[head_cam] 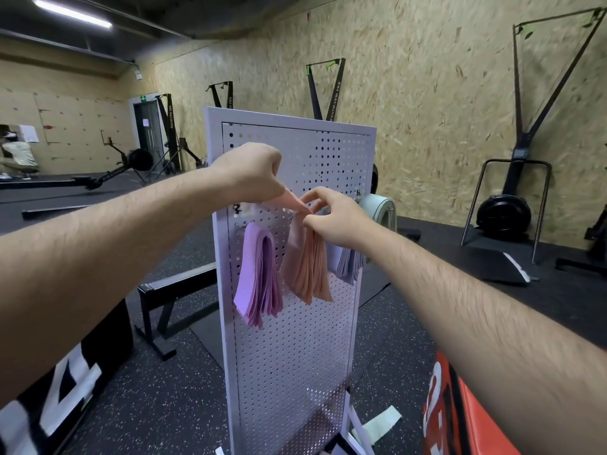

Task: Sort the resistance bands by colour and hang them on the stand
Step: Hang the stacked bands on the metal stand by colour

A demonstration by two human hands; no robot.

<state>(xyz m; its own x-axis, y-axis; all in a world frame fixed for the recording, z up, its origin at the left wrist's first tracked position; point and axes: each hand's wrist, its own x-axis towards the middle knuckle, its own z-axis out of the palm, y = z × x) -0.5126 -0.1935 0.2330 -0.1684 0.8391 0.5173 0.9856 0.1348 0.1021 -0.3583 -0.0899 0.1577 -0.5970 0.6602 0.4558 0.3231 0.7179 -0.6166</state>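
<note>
Peach band, pinched by fingers of left hand and right hand, sits at the middle of the stand. Purple bundle hangs at nine o'clock, lilac bundle at three (sorted, seemingly); a green band on the floor remains.

Single view, head-worn, wide-angle. Looks forward and slightly down from standing height, along both forearms. Faces the front of the pegboard stand, which is close, within arm's reach, and fills frame centre from upper third to bottom edge. Left hand and right hand meet just above centre, both pinching a pink band. Chipboard wall behind, speckled floor either side. Straight lines bow toward the frame edges.
</note>
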